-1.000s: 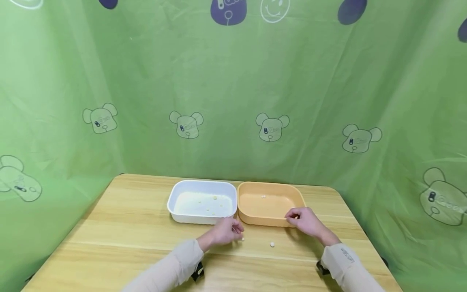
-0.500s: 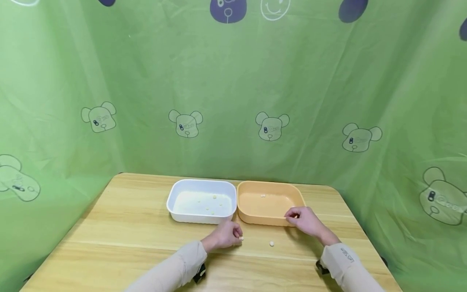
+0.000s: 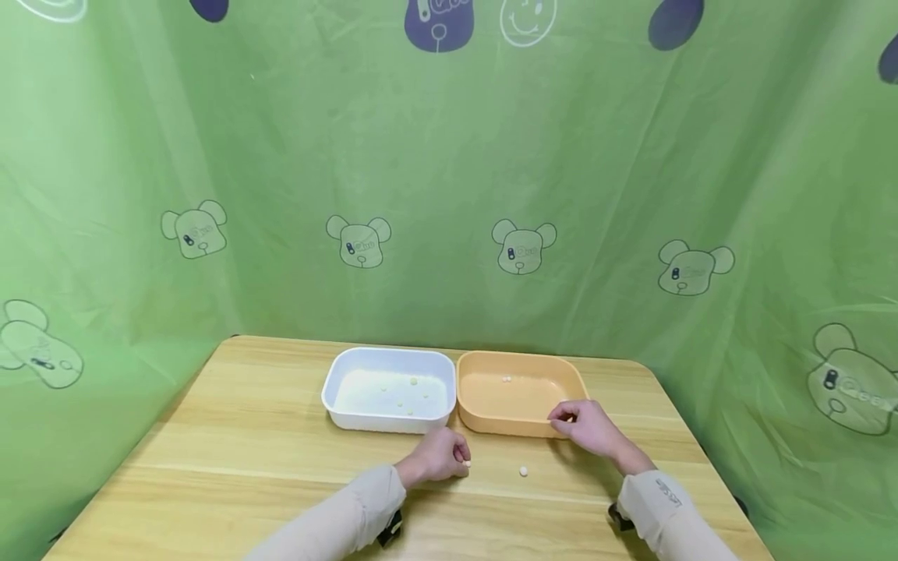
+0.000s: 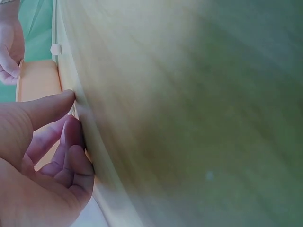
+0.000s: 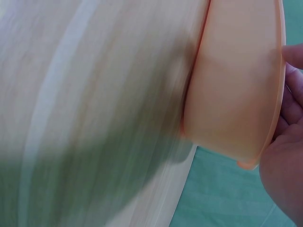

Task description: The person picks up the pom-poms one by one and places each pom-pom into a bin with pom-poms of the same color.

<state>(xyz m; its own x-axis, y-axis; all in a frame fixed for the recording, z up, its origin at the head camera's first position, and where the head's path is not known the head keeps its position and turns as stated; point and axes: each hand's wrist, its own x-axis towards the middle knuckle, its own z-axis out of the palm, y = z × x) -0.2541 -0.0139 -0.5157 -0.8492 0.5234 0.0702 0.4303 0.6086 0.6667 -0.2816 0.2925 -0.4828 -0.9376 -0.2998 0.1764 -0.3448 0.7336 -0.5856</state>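
Observation:
On the table, my left hand [image 3: 438,454] pinches a small white ball [image 3: 468,463] between thumb and fingertips, just in front of the white basin [image 3: 382,423]. Its other fingers curl inward in the left wrist view. My right hand [image 3: 592,427] holds the near right rim of the orange basin [image 3: 501,426], thumb on the outside and fingers over the inner side. Another white ball [image 3: 523,471] lies on the table between the two hands. Several small yellowish pieces [image 3: 414,382] are in the white basin, and a pair of white ones [image 3: 507,379] in the orange one.
The two basins stand side by side near the back edge of the wooden table [image 3: 210,460]. Behind and around it hangs a green curtain [image 3: 449,156] with bear-face prints.
My left hand has moved slightly right and toward me, its fingers closing on the small white ball. The right hand stays at the orange rim.

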